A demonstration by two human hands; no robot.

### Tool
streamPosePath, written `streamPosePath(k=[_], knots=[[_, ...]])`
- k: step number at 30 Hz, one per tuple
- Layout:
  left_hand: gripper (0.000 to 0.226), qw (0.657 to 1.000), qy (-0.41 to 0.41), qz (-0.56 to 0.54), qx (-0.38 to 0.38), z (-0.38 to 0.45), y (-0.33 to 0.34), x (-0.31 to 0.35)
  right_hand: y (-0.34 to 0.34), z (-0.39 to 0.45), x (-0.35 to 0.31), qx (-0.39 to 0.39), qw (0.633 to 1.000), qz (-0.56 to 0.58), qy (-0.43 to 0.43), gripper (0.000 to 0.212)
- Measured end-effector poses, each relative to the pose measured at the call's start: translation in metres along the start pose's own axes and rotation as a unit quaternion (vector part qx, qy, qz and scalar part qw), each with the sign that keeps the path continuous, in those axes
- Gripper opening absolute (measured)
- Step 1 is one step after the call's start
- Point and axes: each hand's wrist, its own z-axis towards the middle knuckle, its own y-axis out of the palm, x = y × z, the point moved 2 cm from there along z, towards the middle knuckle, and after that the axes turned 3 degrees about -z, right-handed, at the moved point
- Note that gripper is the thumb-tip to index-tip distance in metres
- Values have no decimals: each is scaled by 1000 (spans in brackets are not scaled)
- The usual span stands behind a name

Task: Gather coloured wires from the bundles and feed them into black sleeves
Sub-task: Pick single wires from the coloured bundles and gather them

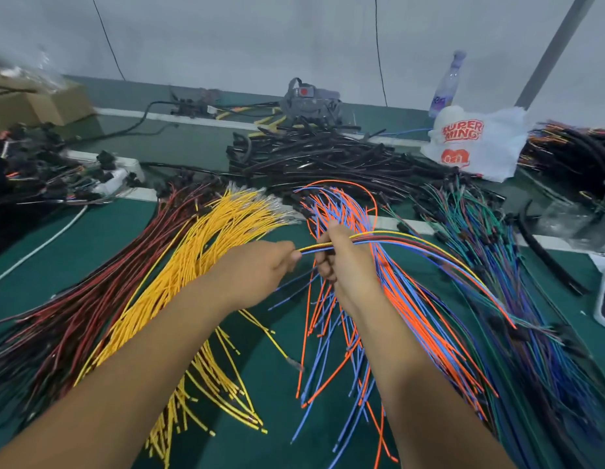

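Between both hands, gathered wires (412, 243) run left-right, tips left.

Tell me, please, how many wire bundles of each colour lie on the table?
Red-and-black bundle: 1
Yellow bundle: 1
Orange-and-blue bundle: 1
Green-and-blue bundle: 1
Total: 4 bundles

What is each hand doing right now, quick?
Left hand: pinching the near ends of the gathered wires.
Right hand: curled round the same gathered wires, holding them above the table.
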Motion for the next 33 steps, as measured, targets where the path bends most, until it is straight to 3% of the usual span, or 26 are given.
streamPosePath(k=[4,9,14,18,20,21,24,26,29,33], knots=[[33,996,22,81,26,-1,3,-10,-1,1,6,-4,1000,-1,-10,36],[19,994,79,53,60,18,25,-9,4,4,11,-68,996,-47,-38,28],[43,976,181,-34,113,65,22,-18,-3,14,13,-14,999,-17,-47,24],[46,943,52,-259,204,124,15,-44,-4,17,20,13,999,-7,-38,23],[42,946,-10,-193,262,152,12,-62,-2,16,22,4,999,-37,-36,22],[39,959,-52,-130,246,168,12,-72,-2,17,23,2,998,-51,-37,23],[42,978,-178,-8,109,197,22,-94,1,18,27,7,997,-72,-37,26],[37,976,-188,9,111,201,27,-97,2,19,27,10,996,-83,-38,27],[23,967,-179,-53,174,200,26,-92,2,18,27,2,995,-97,-36,27],[23,954,-144,-89,246,191,13,-83,1,16,24,-6,994,-100,-41,26]])
